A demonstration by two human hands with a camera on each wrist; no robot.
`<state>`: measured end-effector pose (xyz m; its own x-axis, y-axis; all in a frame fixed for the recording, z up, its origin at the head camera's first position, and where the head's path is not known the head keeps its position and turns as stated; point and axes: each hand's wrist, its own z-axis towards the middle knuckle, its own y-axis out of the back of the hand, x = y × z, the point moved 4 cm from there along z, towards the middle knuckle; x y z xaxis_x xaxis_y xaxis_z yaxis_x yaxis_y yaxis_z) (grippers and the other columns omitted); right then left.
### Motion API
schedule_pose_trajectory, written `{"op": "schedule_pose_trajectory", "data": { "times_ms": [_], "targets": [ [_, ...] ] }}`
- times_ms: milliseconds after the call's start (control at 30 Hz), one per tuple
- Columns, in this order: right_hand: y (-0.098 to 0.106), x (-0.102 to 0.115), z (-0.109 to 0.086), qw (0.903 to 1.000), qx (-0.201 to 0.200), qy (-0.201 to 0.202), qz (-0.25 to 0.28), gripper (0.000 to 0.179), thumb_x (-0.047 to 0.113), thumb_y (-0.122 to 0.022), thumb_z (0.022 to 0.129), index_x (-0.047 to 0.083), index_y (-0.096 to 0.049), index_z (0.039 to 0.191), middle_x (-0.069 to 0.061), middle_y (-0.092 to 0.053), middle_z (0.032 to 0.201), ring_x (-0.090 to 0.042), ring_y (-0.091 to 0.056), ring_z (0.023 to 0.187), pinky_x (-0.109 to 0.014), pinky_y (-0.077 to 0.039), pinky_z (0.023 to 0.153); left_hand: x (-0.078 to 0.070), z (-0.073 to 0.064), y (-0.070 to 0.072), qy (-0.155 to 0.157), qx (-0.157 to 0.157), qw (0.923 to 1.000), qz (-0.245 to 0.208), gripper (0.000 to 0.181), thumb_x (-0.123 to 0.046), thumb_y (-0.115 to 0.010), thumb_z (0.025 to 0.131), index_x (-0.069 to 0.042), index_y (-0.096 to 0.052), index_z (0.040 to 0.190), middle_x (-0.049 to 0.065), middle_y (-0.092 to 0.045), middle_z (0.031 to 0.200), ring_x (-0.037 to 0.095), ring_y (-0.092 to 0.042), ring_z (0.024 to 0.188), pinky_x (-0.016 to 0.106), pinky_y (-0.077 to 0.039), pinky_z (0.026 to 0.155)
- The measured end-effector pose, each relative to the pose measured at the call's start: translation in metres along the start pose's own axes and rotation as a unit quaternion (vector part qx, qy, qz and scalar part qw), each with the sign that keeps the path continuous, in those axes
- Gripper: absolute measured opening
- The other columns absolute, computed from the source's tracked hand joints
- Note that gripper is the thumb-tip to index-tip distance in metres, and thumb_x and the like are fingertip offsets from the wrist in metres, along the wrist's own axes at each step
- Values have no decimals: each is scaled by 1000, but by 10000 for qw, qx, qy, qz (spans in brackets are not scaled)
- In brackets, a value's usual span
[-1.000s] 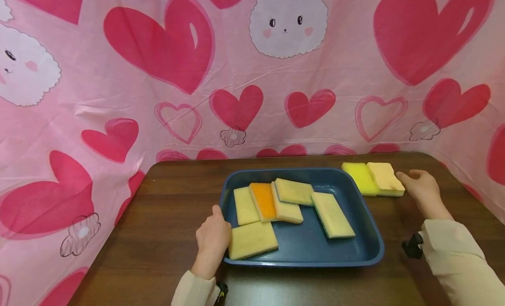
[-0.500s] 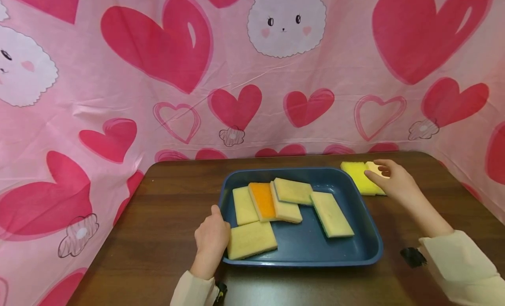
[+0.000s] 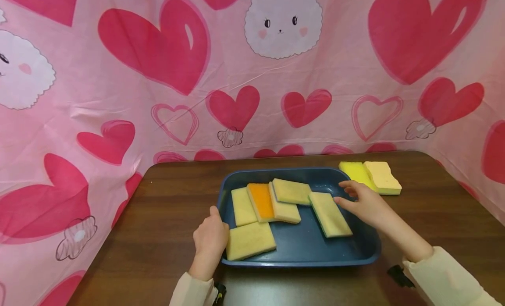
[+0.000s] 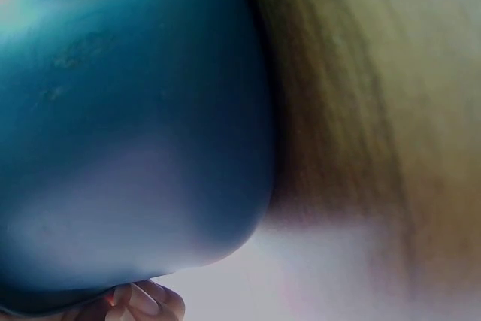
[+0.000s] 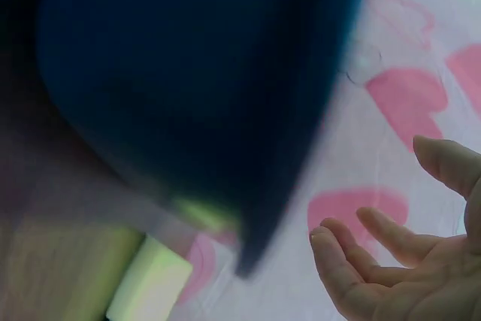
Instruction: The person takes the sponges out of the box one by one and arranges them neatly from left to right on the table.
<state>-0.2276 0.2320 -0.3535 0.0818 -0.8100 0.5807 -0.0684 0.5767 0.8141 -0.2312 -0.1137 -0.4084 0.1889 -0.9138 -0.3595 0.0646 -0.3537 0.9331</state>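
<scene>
Your left hand [image 3: 211, 236] grips the tray [image 3: 304, 250]; your right hand [image 3: 364, 203], empty above it, seemingly reaches; next, pinch the nearest sponge [image 3: 330, 216].

Heart-print cloth [image 3: 232, 69] walls in this tabletop [image 3: 177, 192] workspace

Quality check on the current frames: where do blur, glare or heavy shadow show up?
Head view: the orange sponge and blue tray look fairly crisp, with a pale sheen on the table before the tray; left wrist: tray soft, glare at the top left corner; right wrist: tray dark and blurred, right hand clearer.
</scene>
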Motion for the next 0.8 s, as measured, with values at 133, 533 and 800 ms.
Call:
{"op": "schedule_pose_trajectory", "data": {
  "times_ms": [133,533,800],
  "targets": [
    [-14,3,-5,9997,-21,120,-192,57,29,-66,88,-10,-50,127,-33,-56,122,-47,-57,108,-56,-48,87,0,-1,0,-16,-11,10000,-12,19,-11,-52,86,0,-46,101,14,-54,61,25,-52,51,38,-39,47],
    [-43,6,-13,9987,-53,86,-509,52,25,-71,83,-7,-54,120,-21,-60,98,-29,-57,86,-41,-48,68,0,1,0,8,57,10000,34,21,-11,-51,87,0,-47,104,14,-57,65,25,-53,53,39,-41,49],
    [-56,7,-14,9983,-60,-101,-574,53,23,-73,80,-8,-50,116,-13,-54,86,-21,-50,75,-34,-41,64,0,1,0,10,36,10000,51,20,-11,-52,88,0,-47,103,15,-57,65,26,-54,54,40,-42,50]
  ]
}}
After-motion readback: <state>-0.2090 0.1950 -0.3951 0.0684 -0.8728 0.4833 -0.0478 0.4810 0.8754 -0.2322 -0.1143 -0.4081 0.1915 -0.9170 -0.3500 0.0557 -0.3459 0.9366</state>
